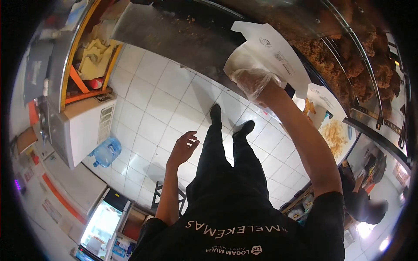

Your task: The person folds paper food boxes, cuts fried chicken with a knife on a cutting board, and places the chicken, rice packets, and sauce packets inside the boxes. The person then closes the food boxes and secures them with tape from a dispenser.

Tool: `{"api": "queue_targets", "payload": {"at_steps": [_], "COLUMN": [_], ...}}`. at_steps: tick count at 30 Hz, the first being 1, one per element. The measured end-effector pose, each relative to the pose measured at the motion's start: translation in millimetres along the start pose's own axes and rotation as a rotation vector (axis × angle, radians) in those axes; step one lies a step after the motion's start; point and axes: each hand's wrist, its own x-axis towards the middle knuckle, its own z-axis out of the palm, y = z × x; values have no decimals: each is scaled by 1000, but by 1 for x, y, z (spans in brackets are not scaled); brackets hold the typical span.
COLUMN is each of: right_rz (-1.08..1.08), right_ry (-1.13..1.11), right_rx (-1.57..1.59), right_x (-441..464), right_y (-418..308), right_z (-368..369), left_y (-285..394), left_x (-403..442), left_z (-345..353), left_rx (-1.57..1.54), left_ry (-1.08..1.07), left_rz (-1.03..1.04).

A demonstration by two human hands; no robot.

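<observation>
My right hand (257,82), in a clear plastic glove, is at an open white paper box (278,54) with a printed logo, at the edge of the dark metal counter (183,37). Its fingers are partly hidden by the glove and the box, so what they hold cannot be told. Bare and empty, my left hand (186,148) hangs over the tiled floor with its fingers apart and slightly curled. A second white box (324,98) with food in it stands just right of my right wrist.
Brown fried food (357,65) lies behind metal bars at the upper right. A tray of crumbs (335,135) is below it. Another person (363,204) is at the far right. A blue water bottle (107,152) lies on the floor at left, near a white appliance (87,126).
</observation>
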Motion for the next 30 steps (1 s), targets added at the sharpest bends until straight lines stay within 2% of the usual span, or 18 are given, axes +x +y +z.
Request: {"api": "queue_targets", "payload": {"at_steps": [1, 4, 6, 8, 10, 13, 16, 22, 25, 28, 30], "right_rz": [19, 53, -8, -43, -43, 112, 257, 130, 197, 263, 265], "right_ry": [-61, 60, 280, 384, 375, 184, 31, 173, 174, 53, 109], "right_rx": [-49, 56, 141, 238, 352, 745, 743, 529, 533, 1078, 1158], "right_x": [-1, -4, -19, -23, -21, -27, -31, -45, -43, -41, -49], "right_y": [-5, 7, 15, 27, 37, 40, 39, 43, 48, 49, 49], "right_z": [-6, 13, 23, 31, 40, 43, 34, 40, 52, 44, 41], "left_y": [-2, -11, -16, -21, -23, -20, -12, -2, -1, 1, 5], "left_x": [-2, -6, -8, -9, -8, -5, -2, -1, -3, -4, -4], "left_z": [0, -1, -3, -3, -3, -4, -7, -8, -6, -5, -6], "left_rx": [-2, -39, -58, -73, -77, -75, -54, -6, -10, -1, -2], "left_ry": [5, 15, 28, 40, 45, 19, -4, -26, -14, -10, -12], "left_rz": [-16, -39, -48, -47, -37, -29, -28, -20, 2, 20, 22]}}
